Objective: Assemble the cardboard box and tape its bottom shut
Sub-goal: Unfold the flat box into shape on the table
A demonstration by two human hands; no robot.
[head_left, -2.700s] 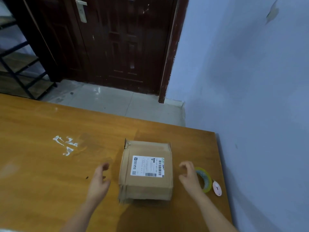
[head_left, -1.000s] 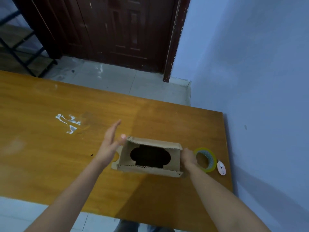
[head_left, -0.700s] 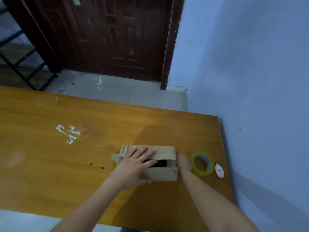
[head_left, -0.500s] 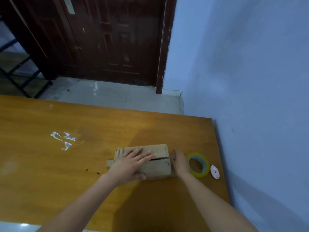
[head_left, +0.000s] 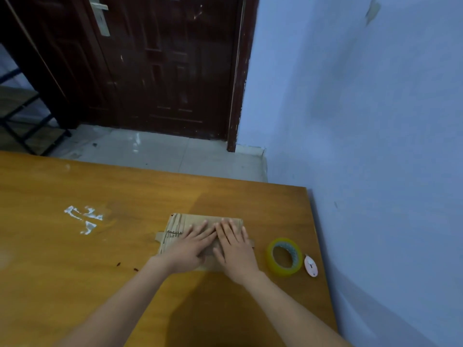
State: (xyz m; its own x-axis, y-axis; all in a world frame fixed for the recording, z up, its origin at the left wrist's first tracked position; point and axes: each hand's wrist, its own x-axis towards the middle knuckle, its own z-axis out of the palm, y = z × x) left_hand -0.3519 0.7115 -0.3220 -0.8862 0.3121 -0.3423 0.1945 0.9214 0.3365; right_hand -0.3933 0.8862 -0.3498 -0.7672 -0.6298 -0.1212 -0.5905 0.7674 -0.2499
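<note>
A small brown cardboard box stands on the wooden table with its flaps folded over on top. My left hand and my right hand lie side by side, fingers straight, pressing flat on the closed flaps. Small flap tabs stick out at the box's left and right sides. A roll of clear yellowish tape lies flat on the table just right of my right hand, apart from it.
A small white and pink cutter lies right of the tape, near the table's right edge. A blue wall runs close along that edge. White residue marks sit on the table at left. A dark door stands beyond the far edge.
My right hand has moved from the box's right side up onto its top beside my left hand. The flaps now lie fully closed under both palms.
</note>
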